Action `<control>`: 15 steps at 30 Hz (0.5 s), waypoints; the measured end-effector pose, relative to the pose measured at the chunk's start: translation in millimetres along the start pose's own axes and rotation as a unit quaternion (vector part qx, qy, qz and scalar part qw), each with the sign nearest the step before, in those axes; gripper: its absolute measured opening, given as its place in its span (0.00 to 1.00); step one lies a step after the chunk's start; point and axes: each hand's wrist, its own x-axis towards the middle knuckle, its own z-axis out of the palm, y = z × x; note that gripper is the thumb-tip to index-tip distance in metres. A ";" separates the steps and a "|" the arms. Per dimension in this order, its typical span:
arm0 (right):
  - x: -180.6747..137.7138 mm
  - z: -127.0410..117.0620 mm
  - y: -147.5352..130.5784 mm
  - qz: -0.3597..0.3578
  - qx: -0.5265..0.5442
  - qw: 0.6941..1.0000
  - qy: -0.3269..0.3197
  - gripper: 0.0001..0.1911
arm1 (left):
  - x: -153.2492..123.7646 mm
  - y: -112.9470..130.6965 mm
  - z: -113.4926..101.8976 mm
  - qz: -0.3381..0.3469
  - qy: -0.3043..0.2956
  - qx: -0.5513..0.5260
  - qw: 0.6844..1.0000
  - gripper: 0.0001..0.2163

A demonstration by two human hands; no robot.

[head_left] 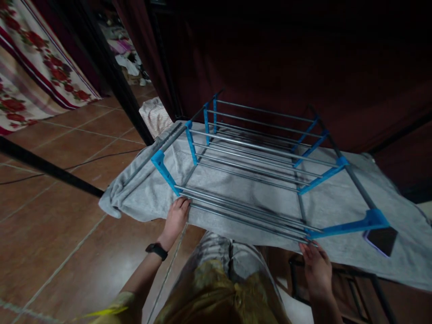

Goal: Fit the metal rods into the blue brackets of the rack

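Observation:
A metal rack [249,150] with blue plastic brackets [323,183] lies on a grey cloth [232,186]. Its thin silver bars run from left to right between two side rods. My left hand [177,216], with a black band [157,251] at the wrist, has its fingers curled at the left end of the nearest bars. At their right end, my right hand [316,266] closes its fingertips on the rack, below the front right bracket. The undersides of both grips are hidden.
A dark phone [383,238] lies on the cloth by the right bracket. Dark metal posts [114,76] stand left, with a floral curtain [37,67] beyond. A cable [84,165] crosses the tiled floor [67,189]. A black metal frame [354,292] stands below right.

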 end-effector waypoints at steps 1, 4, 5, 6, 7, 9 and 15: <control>-0.5 0.1 -0.6 0.004 -0.001 1.000 -0.003 0.18 | 0.4 -0.5 -0.5 -0.003 -0.003 -0.003 1.000 0.14; -0.2 2.4 -3.3 0.016 -0.001 1.000 -0.005 0.22 | 1.0 -2.5 -1.4 -0.010 0.001 -0.029 1.000 0.14; 0.4 3.6 -4.2 0.021 -0.003 1.000 -0.003 0.22 | 0.7 -3.2 -1.1 -0.014 0.008 -0.040 0.999 0.14; 1.1 4.8 -4.8 0.025 -0.003 1.000 0.002 0.22 | 0.1 -3.9 -0.4 -0.019 0.017 -0.049 0.998 0.14; 1.9 5.9 -5.3 0.028 -0.005 1.000 0.008 0.22 | -0.5 -4.6 0.5 -0.026 0.027 -0.056 0.998 0.14; 3.0 8.0 -5.7 0.032 -0.012 0.999 0.017 0.22 | -2.0 -5.8 3.1 -0.038 0.043 -0.063 0.996 0.14; -0.2 11.8 -3.9 0.016 -0.027 0.999 0.030 0.24 | -5.1 -2.4 6.9 -0.033 0.048 -0.036 0.998 0.15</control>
